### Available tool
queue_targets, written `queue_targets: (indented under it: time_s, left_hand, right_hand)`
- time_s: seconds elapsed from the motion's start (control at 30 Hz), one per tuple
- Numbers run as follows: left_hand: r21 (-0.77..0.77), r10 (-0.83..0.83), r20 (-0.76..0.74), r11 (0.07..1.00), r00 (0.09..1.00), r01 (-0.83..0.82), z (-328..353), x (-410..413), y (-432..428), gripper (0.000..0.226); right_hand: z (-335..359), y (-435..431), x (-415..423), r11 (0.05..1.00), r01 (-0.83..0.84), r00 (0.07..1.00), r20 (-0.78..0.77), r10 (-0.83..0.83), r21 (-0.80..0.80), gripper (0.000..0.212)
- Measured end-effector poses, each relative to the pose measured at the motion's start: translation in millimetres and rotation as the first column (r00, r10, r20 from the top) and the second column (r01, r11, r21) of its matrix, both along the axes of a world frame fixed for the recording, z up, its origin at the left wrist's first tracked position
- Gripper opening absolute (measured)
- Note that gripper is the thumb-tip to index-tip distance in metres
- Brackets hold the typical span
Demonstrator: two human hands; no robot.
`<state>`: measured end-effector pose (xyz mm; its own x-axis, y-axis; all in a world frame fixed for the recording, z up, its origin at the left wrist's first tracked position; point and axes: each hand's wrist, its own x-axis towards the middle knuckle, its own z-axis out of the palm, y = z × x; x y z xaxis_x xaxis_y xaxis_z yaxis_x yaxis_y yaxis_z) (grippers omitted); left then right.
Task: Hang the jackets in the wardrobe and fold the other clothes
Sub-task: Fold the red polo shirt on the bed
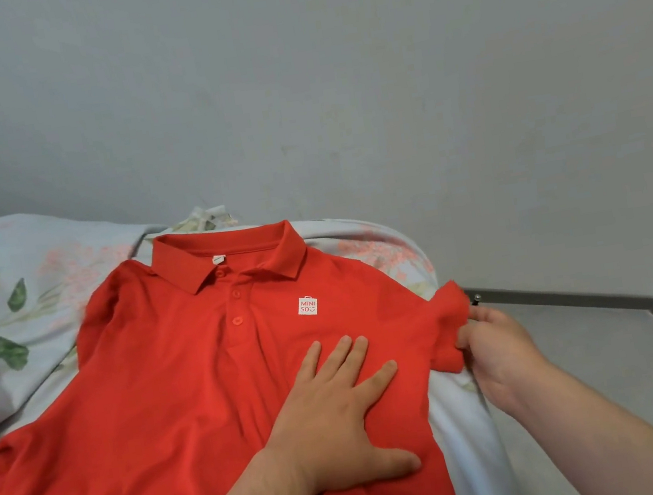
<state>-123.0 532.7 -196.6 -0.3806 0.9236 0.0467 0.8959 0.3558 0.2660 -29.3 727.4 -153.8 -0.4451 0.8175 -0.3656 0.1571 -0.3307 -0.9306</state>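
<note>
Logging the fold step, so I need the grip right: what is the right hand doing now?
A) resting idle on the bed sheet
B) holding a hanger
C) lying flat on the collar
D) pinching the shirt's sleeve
D: the right hand pinches the sleeve of the red polo shirt, while the left hand lies flat on its chest.

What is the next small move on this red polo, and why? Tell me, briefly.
Probably fold the sleeve inward over the chest: the right hand pinches it, pulled out sideways, while the left hand presses flat on the red polo, spread face up on the bed.
</note>
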Motion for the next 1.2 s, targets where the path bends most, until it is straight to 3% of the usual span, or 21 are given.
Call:
queue_targets:
  time_s: [0.1,0.17,0.23,0.33,0.43,0.53,0.63,0.73,0.97,1.1,1.17,1.2]
  left_hand:
    - [0.000,-0.006,0.008,1.000,1.000,0.006,0,5,-4,0.112]
    - [0.004,-0.004,0.006,1.000,1.000,0.004,2,6,-5,0.111]
    - [0.006,-0.005,-0.004,1.000,1.000,0.005,2,6,-6,0.111]
    - [0.012,0.000,-0.019,1.000,1.000,0.000,3,6,-5,0.111]
    - [0.015,0.002,-0.026,1.000,1.000,-0.002,3,6,-5,0.112]
    - [0.024,0.009,-0.016,1.000,1.000,-0.009,3,7,-5,0.112]
    - [0.031,0.010,-0.011,0.999,1.000,-0.009,3,7,-5,0.111]
    - [0.039,0.010,-0.013,0.999,1.000,-0.010,3,6,-5,0.111]
    - [0.049,0.005,-0.005,0.999,1.000,-0.005,4,7,-6,0.109]
    - [0.039,-0.017,-0.008,0.999,1.000,0.017,2,13,-12,0.105]
    - [0.029,-0.030,-0.005,0.999,1.000,0.030,1,17,-16,0.105]
    - [0.022,-0.036,-0.001,0.999,0.999,0.036,1,19,-17,0.105]
  right_hand:
    - [7,-10,0,0.959,0.026,0.961,0.256,-0.101,0.282,0.019]
    - [12,-16,2,0.930,-0.069,0.935,0.349,-0.065,0.360,0.026]
    - [12,-18,2,0.942,-0.177,0.925,0.376,0.059,0.286,0.040]
    - [13,-15,5,0.951,-0.241,0.935,0.308,0.174,0.193,0.043]
    - [21,-11,8,0.968,-0.242,0.959,0.169,0.228,0.068,0.024]
    - [18,-11,13,0.984,-0.156,0.987,0.032,0.159,-0.089,0.018]
    - [9,-13,14,0.998,-0.002,0.997,0.081,0.008,-0.067,0.029]
    - [4,-20,12,0.996,0.030,0.994,0.111,-0.022,-0.080,0.022]
    - [4,-19,18,0.965,0.147,0.989,0.045,-0.140,-0.217,0.035]
    - [13,-19,13,0.967,0.101,0.993,-0.028,-0.110,-0.235,0.024]
    - [20,-18,6,0.976,0.067,0.998,0.007,-0.067,-0.209,0.005]
    - [19,-15,3,0.980,0.045,0.998,0.061,-0.034,-0.192,0.010]
